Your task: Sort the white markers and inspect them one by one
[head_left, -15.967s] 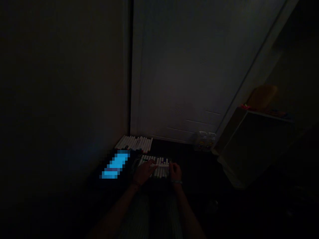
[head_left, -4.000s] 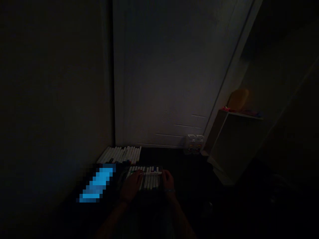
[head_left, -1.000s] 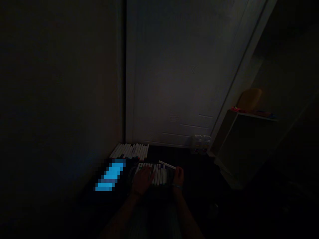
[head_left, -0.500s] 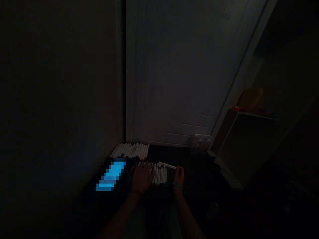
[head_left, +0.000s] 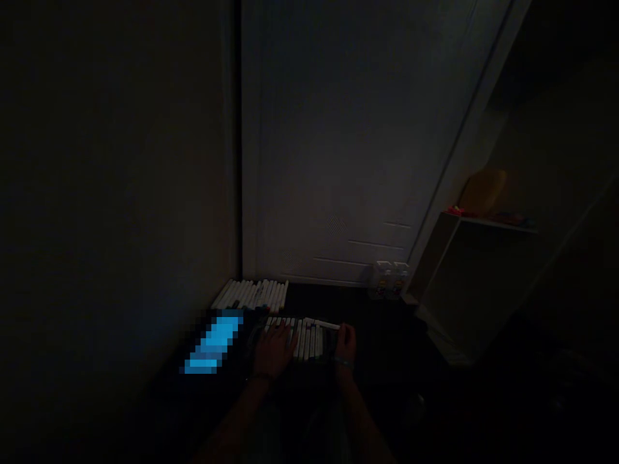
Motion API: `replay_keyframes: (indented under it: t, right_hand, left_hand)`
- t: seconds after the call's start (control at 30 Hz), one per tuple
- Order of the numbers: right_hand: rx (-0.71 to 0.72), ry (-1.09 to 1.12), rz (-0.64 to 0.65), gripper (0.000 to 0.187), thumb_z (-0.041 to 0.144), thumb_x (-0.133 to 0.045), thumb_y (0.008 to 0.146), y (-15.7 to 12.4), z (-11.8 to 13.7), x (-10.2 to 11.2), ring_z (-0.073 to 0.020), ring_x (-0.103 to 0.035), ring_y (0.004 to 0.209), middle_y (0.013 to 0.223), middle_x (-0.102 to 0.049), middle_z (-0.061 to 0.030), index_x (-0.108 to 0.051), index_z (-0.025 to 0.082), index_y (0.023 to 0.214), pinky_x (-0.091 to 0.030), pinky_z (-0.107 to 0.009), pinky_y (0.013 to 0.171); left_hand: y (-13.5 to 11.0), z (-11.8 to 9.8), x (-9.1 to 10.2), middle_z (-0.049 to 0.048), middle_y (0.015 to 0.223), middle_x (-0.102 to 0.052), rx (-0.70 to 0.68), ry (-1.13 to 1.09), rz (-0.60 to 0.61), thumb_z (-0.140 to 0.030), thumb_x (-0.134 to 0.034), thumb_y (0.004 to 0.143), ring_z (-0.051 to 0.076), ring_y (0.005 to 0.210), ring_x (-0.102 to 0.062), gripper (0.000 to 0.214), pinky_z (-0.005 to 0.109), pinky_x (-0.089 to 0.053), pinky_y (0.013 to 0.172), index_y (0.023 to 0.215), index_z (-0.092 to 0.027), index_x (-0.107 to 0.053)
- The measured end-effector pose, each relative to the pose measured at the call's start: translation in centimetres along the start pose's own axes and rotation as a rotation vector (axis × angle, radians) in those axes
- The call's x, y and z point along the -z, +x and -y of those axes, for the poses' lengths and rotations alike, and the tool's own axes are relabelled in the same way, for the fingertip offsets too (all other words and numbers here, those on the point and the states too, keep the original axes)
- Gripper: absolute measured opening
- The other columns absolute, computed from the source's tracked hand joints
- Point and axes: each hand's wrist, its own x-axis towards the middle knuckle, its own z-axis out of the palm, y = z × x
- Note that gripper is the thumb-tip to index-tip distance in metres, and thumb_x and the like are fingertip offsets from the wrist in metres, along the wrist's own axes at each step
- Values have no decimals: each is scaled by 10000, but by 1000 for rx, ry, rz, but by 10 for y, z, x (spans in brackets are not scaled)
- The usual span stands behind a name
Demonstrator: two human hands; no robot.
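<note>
In dim light, a row of white marker pens (head_left: 309, 340) lies side by side on the dark table. My left hand (head_left: 273, 349) rests flat over the left part of this row, its fingers spread across the pens. At the row's right end my right hand (head_left: 345, 341) has its fingers closed on one white marker (head_left: 325, 324). That marker lies nearly crosswise along the far ends of the others, its left tip near the middle of the row. Its right end is hidden in my fingers.
A second row of white markers (head_left: 251, 294) lies at the back left. Nearer, a bright blue pixelated screen (head_left: 213, 343) is on the table (head_left: 387, 341). Two clear containers (head_left: 389, 280) stand at the back right, by the white panel (head_left: 333, 161). A shelf unit (head_left: 498, 223) stands farther right.
My left hand has slid slightly down and left over the pens. My right hand keeps its hold on the marker, almost unmoved. The view has shifted a little.
</note>
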Motion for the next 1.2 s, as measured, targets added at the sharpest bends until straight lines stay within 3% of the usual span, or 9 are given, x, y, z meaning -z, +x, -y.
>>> replay_keyframes:
  t: [0.47,0.8,1.2]
  right_hand:
    - [20,4,-51,330,471,-427,757,-7,24,-1,-138,-516,671,701,-582,-6,-561,175,813,-375,-234,626]
    - [-20,4,2,355,478,-428,757,-1,8,1,-142,-531,739,791,-591,-15,-541,167,886,-383,-237,677]
    - [3,29,5,325,459,-434,760,-2,10,0,-134,-511,695,744,-569,-8,-541,164,841,-388,-230,649]
  left_hand:
    - [2,-4,11,59,1040,-630,-39,-85,-75,-370,-314,845,215,1018,-520,373,369,-365,888,962,-208,-629]
    - [2,-6,14,62,1079,-613,-68,-82,-63,-334,-310,846,215,1002,-532,359,385,-355,880,1008,-217,-609]
    - [4,-4,9,72,1055,-624,-71,-73,-46,-350,-312,843,227,1008,-532,364,390,-366,872,924,-212,-640]
